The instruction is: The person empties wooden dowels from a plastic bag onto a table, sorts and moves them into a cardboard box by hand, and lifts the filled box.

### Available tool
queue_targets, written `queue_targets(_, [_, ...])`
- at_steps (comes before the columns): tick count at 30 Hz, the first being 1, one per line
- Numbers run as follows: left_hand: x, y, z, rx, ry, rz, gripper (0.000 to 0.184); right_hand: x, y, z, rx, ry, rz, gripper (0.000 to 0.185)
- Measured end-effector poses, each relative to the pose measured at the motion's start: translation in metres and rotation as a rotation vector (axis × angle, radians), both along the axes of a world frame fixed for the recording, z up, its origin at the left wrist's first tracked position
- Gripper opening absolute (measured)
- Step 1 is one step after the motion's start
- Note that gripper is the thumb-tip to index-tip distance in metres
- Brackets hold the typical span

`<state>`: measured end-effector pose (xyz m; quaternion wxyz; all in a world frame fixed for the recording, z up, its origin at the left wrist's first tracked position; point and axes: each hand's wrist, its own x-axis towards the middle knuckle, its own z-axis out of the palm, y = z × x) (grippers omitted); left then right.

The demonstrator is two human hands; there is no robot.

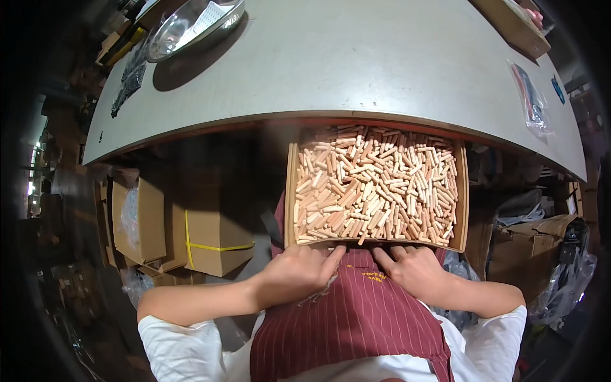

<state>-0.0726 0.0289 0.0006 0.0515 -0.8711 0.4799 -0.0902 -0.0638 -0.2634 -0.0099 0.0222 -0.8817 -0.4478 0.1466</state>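
Note:
A shallow brown box (pixel 464 197) lies in front of me, its far end under the table edge. Short wooden dowels (pixel 379 184) fill it in a loose heap, and one pokes over the near rim. My left hand (pixel 304 270) is closed at the left part of that rim, thumb pointing inward. On the right part, my right hand (pixel 412 270) has its fingers curled at the same rim. The fingertips of both hands are partly hidden below the box edge.
On the grey table (pixel 356 57) stand a metal bowl (pixel 191 28) at the far left and a cardboard box (pixel 512 25) at the far right. A clear plastic bag (pixel 531 99) lies near the right edge. Cardboard cartons (pixel 216 239) are below on the left, another carton (pixel 528 248) on the right.

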Motion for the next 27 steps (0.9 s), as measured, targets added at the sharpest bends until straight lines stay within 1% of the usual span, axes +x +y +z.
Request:
queue_targets(4, [-0.002,-0.001,-0.005,0.049,0.012,-0.019,0.034,-0.006,-0.001,0.001,-0.029,0.013,-0.038,0.045])
queue_targets(6, [-0.002,-0.002,-0.008,0.053,-0.001,-0.019,0.034,-0.01,-0.005,0.0,0.04,-0.079,-0.019,0.047])
queue_targets(9, [-0.003,-0.006,-0.013,0.03,-0.012,-0.015,0.032,-0.009,-0.01,0.009,0.078,-0.103,0.028,0.05])
queue_targets(12, [-0.004,-0.009,-0.019,-0.034,0.042,-0.016,0.028,-0.008,-0.012,0.009,0.099,-0.124,0.041,0.053])
queue_targets(13, [-0.004,-0.01,-0.02,-0.007,0.053,-0.007,0.027,-0.007,-0.011,0.012,0.092,-0.12,0.039,0.053])
queue_targets(15, [-0.002,-0.01,-0.019,0.018,0.06,0.0,0.026,-0.005,-0.005,0.018,-0.003,-0.135,0.066,0.053])
queue_targets(19, [0.004,-0.005,-0.009,0.035,0.058,-0.078,0.023,-0.008,0.001,0.014,-0.06,-0.179,0.099,0.051])
queue_targets(21, [0.005,-0.002,-0.008,0.021,0.042,-0.089,0.022,-0.013,0.001,0.012,-0.066,-0.27,0.089,0.049])
queue_targets(23, [0.007,0.0,-0.008,-0.134,-0.086,-0.143,0.023,-0.013,-0.003,0.011,-0.015,-0.305,0.104,0.048])
queue_targets(24, [0.011,-0.002,-0.001,-0.136,-0.081,-0.144,0.023,-0.013,-0.005,0.012,0.033,-0.342,0.118,0.046])
queue_targets(26, [0.026,-0.007,0.028,-0.308,-0.101,-0.116,0.021,-0.009,-0.004,0.018,0.01,-0.35,0.135,0.046])
queue_targets(27, [0.034,-0.009,0.041,-0.332,-0.095,-0.084,0.02,-0.007,-0.003,0.022,-0.01,-0.365,0.153,0.045])
